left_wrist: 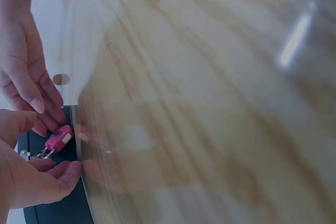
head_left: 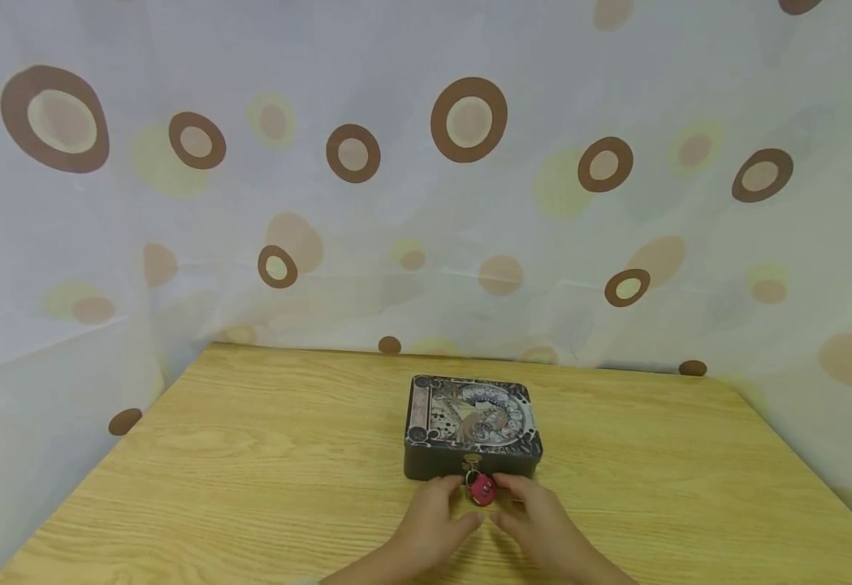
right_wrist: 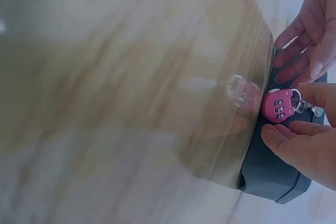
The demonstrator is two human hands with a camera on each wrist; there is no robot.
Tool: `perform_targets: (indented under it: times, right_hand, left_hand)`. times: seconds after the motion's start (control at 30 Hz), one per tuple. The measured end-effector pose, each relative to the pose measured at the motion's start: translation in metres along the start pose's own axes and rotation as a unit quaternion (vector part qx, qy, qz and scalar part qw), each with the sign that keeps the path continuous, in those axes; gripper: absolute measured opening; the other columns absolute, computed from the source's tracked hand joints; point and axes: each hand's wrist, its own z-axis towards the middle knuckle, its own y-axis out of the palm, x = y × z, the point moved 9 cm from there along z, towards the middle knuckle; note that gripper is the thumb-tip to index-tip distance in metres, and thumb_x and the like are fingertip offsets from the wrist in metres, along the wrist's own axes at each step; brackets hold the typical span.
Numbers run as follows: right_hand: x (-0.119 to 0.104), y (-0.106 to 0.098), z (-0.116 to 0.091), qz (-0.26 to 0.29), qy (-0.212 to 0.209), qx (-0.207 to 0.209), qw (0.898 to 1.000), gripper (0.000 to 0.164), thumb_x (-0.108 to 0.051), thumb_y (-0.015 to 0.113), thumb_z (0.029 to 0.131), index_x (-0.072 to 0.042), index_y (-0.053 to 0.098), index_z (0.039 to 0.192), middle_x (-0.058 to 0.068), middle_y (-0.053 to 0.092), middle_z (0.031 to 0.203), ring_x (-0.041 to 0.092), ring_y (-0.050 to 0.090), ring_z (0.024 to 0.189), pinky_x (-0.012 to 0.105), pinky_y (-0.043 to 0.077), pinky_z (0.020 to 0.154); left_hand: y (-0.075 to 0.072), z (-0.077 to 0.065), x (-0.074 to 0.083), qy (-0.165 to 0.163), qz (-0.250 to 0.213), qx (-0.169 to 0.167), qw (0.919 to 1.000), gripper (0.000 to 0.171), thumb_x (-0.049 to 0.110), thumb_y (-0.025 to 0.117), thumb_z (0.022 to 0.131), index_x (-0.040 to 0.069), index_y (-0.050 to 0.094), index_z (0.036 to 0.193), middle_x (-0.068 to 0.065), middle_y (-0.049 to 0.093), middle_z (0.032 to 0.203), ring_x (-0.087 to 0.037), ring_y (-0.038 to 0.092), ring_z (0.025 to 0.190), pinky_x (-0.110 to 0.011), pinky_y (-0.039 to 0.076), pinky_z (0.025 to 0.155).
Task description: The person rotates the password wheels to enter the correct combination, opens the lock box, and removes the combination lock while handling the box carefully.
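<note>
Pink padlock [head_left: 483,490] at dark box [head_left: 433,465], left hand [head_left: 431,522], right hand [head_left: 540,522] flanking it, fingers [right_wrist: 286,139] loosely spread, contact unclear

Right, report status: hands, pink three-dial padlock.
Left hand, right hand flanking padlock; contact unclear. Padlock at front clasp of dark rectangular picture-lidded box. No obstruction visible.

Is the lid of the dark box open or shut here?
Shut: in the head view the patterned lid lies flat on the box, with the pink padlock at its front clasp.
</note>
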Motion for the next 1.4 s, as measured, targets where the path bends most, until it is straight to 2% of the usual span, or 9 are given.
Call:
perform_targets:
  times: [0.13, 0.3, 0.43, 0.57, 0.67, 0.83, 0.93, 1.2, 1.4]
  right_hand:
    - [0.003, 0.002, 0.002, 0.019, 0.009, -0.005, 1.0, 0.044, -0.001, 0.065, 0.08, 0.016, 0.051, 0.118, 0.029, 0.058, 0.116, 0.039, 0.058, 0.106, 0.041, 0.051, 0.086]
    - [0.006, 0.004, 0.004, 0.04, 0.021, -0.009, 0.999, 0.043, 0.0, 0.064, 0.082, 0.017, 0.05, 0.118, 0.029, 0.058, 0.114, 0.038, 0.059, 0.103, 0.038, 0.053, 0.082]
    - [0.006, 0.006, 0.005, 0.052, 0.023, -0.012, 0.998, 0.041, 0.0, 0.062, 0.083, 0.018, 0.05, 0.117, 0.027, 0.061, 0.108, 0.035, 0.061, 0.097, 0.036, 0.054, 0.079]
    - [0.004, 0.008, 0.005, 0.053, 0.02, -0.017, 0.998, 0.038, -0.001, 0.061, 0.083, 0.019, 0.052, 0.114, 0.022, 0.064, 0.101, 0.03, 0.062, 0.09, 0.028, 0.054, 0.075]
    - [0.003, 0.009, 0.005, 0.053, 0.024, -0.017, 0.998, 0.037, -0.001, 0.061, 0.083, 0.019, 0.053, 0.113, 0.021, 0.065, 0.099, 0.028, 0.062, 0.089, 0.025, 0.053, 0.073]
    - [0.003, 0.012, 0.008, 0.058, 0.027, -0.026, 0.998, 0.035, -0.001, 0.06, 0.083, 0.02, 0.054, 0.111, 0.021, 0.065, 0.097, 0.026, 0.062, 0.089, 0.024, 0.053, 0.071]
    - [0.001, 0.014, 0.009, 0.061, 0.018, -0.035, 0.997, 0.033, 0.0, 0.059, 0.083, 0.02, 0.055, 0.11, 0.02, 0.065, 0.096, 0.023, 0.061, 0.088, 0.02, 0.051, 0.069]
    - [0.0, 0.014, 0.009, 0.068, 0.028, -0.037, 0.997, 0.03, 0.001, 0.058, 0.083, 0.017, 0.057, 0.107, 0.017, 0.065, 0.094, 0.021, 0.059, 0.086, 0.018, 0.049, 0.068]
    - [0.001, 0.01, 0.01, 0.069, 0.03, -0.025, 0.997, 0.028, 0.001, 0.058, 0.084, 0.017, 0.057, 0.106, 0.02, 0.065, 0.094, 0.021, 0.059, 0.084, 0.019, 0.049, 0.063]
  left_hand:
    - [0.001, 0.003, 0.0, 0.008, -0.027, 0.018, 0.9994, 0.038, 0.014, 0.07, 0.076, -0.009, 0.061, 0.105, -0.015, 0.066, 0.096, -0.021, 0.06, 0.086, -0.031, 0.051, 0.074]
    - [0.001, 0.005, -0.004, -0.009, -0.085, 0.039, 0.9956, 0.027, 0.002, 0.068, 0.071, -0.008, 0.063, 0.097, -0.012, 0.063, 0.079, -0.007, 0.048, 0.069, -0.019, 0.043, 0.058]
    - [-0.001, 0.007, -0.008, -0.031, -0.144, 0.061, 0.9873, 0.023, -0.007, 0.064, 0.07, -0.013, 0.063, 0.092, -0.017, 0.066, 0.077, -0.012, 0.058, 0.066, -0.016, 0.048, 0.057]
    - [-0.002, 0.009, -0.01, -0.04, -0.164, 0.078, 0.9827, 0.02, -0.01, 0.062, 0.07, -0.016, 0.063, 0.089, -0.02, 0.067, 0.075, -0.02, 0.064, 0.067, -0.018, 0.052, 0.057]
    - [-0.004, 0.01, -0.011, -0.047, -0.147, 0.096, 0.9833, 0.016, -0.011, 0.061, 0.069, -0.015, 0.064, 0.085, -0.019, 0.066, 0.072, -0.018, 0.063, 0.065, -0.018, 0.05, 0.055]
    - [-0.009, 0.01, -0.013, -0.062, -0.114, 0.131, 0.9829, 0.009, -0.011, 0.062, 0.069, -0.012, 0.066, 0.077, -0.014, 0.065, 0.065, -0.008, 0.054, 0.057, -0.015, 0.044, 0.05]
    - [-0.01, 0.011, -0.015, -0.07, -0.111, 0.139, 0.9815, 0.005, -0.009, 0.064, 0.072, -0.011, 0.067, 0.076, -0.012, 0.064, 0.064, -0.004, 0.05, 0.057, -0.015, 0.041, 0.049]
    - [-0.01, 0.013, -0.018, -0.084, -0.12, 0.134, 0.9801, 0.003, -0.008, 0.063, 0.075, -0.011, 0.065, 0.075, -0.012, 0.064, 0.065, -0.007, 0.052, 0.058, -0.016, 0.043, 0.049]
    - [-0.009, 0.014, -0.021, -0.095, -0.119, 0.115, 0.9816, 0.003, -0.009, 0.063, 0.075, -0.01, 0.065, 0.076, -0.011, 0.062, 0.064, -0.006, 0.049, 0.058, -0.016, 0.042, 0.049]
